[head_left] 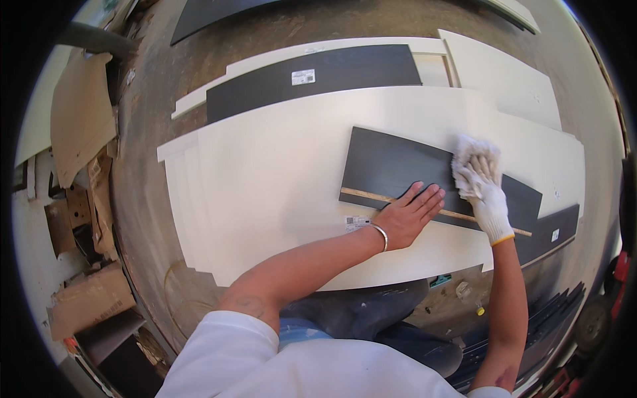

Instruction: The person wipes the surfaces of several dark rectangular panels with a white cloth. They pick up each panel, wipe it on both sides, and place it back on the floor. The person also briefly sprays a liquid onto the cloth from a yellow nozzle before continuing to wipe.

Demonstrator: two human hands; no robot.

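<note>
A dark grey board [391, 159] with a bare tan groove along its near side lies slantwise on a stack of large white panels [265, 192]. My left hand [408, 217], bare with a bracelet at the wrist, rests on the board's near edge with its fingers stretched out. In a white knit glove, my right hand [483, 182] presses a fluffy white cloth [472, 147] onto the board's right part. The cloth is partly hidden under the gloved fingers. A second dark board [554, 229] with a small label sticks out beneath the first board's right end.
Beyond the white panels lies another dark board [265, 83] with a label, beside more white panels [497, 73]. Cardboard [83, 119] and a cardboard box [93, 302] stand at the left. Dark strips [531, 338] lie stacked at the lower right, near a yellow-capped bottle [479, 309].
</note>
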